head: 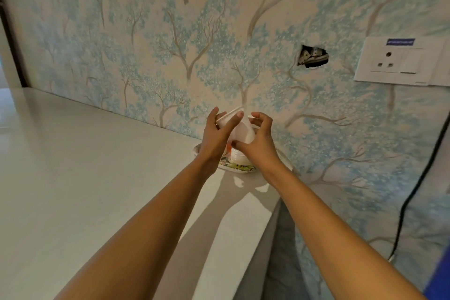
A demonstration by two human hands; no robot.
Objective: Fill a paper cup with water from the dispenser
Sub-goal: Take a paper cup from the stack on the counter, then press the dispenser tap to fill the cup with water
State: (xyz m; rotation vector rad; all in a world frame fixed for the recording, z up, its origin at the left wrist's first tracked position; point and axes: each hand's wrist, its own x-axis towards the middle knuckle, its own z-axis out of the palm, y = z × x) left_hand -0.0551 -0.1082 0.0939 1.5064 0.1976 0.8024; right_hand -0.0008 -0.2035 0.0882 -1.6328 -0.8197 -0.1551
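Note:
A white paper cup [242,130] is tilted, its rim up and to the left, above a stack of white cups [237,156]. That stack stands on a patterned plate [239,168] at the back of the counter by the wall. My left hand [218,134] grips the tilted cup near its rim from the left. My right hand [257,140] holds the cups from the right, thumb low at the top of the stack and fingers curled over the upper cup. The hands hide much of the cups. No water dispenser is in view.
The pale counter [97,178] runs left and toward me, and its right edge drops off near the plate. Tree-patterned wallpaper covers the wall, with a ragged hole [313,56]. A white socket plate [401,61] is at the right, with a black cable [414,190] hanging below it.

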